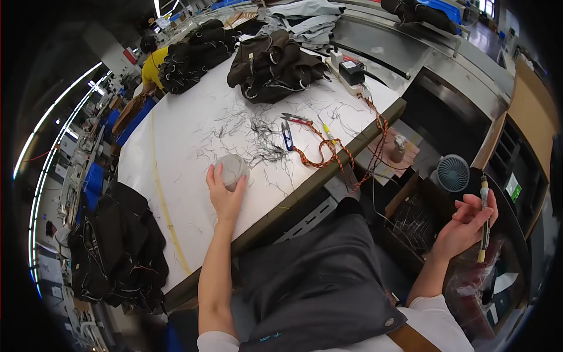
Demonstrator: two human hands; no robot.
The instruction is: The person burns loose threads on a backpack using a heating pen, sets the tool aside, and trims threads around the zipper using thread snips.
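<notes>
Head view: a white tabletop (182, 202), strewn with dark thread clippings (258, 132), in a workroom (105, 44).
The left hand's (225, 198) grip curls round a translucent container (233, 169) on the tabletop; the right hand (460, 234) grips a slender pen-like tool (485, 220) beyond its edge. The container's contents are indistinct; a black fabric bundle (196, 56) partly hides a person in yellow (152, 69).
</notes>
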